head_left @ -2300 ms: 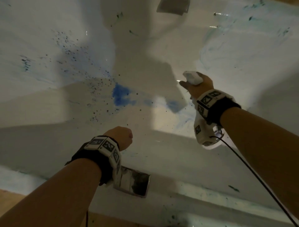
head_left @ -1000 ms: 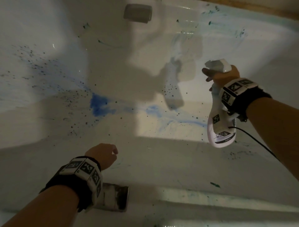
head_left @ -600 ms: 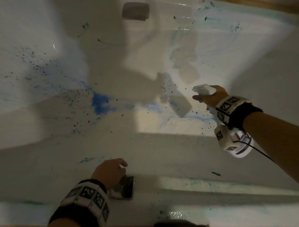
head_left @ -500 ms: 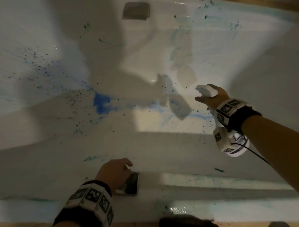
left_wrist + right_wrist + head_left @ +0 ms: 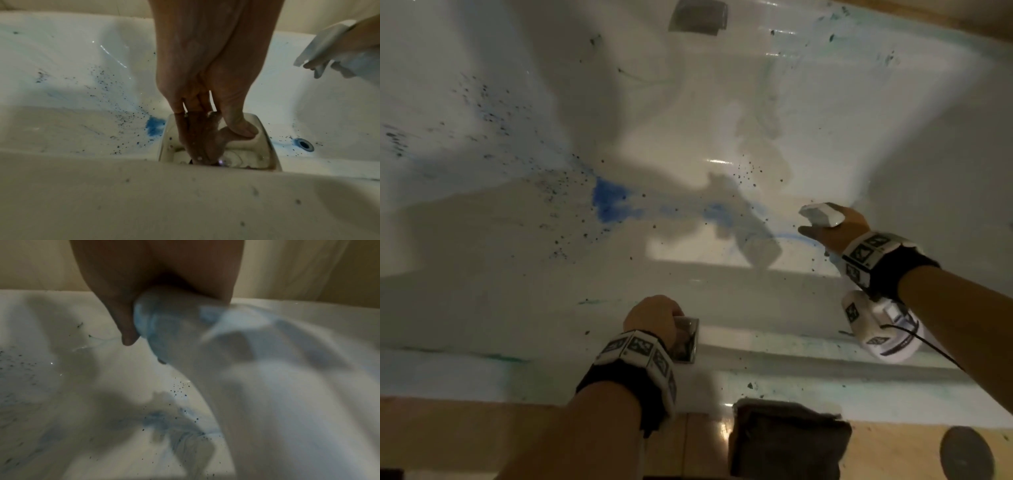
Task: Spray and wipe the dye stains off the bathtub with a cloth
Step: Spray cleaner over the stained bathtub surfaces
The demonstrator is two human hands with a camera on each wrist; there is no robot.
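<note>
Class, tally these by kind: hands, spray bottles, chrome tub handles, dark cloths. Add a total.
Hands: 2 (left hand, right hand)
Spray bottle: 1
Chrome handles: 2 (near handle, far handle)
Dark cloth: 1
Total: 6

Left hand (image 5: 205, 73) pinches chrome plate (image 5: 252, 146) on tub wall (image 5: 72, 56). Blue dye patch (image 5: 154, 128) just left. Right hand (image 5: 362, 35) holds spray bottle (image 5: 320, 43).
</note>
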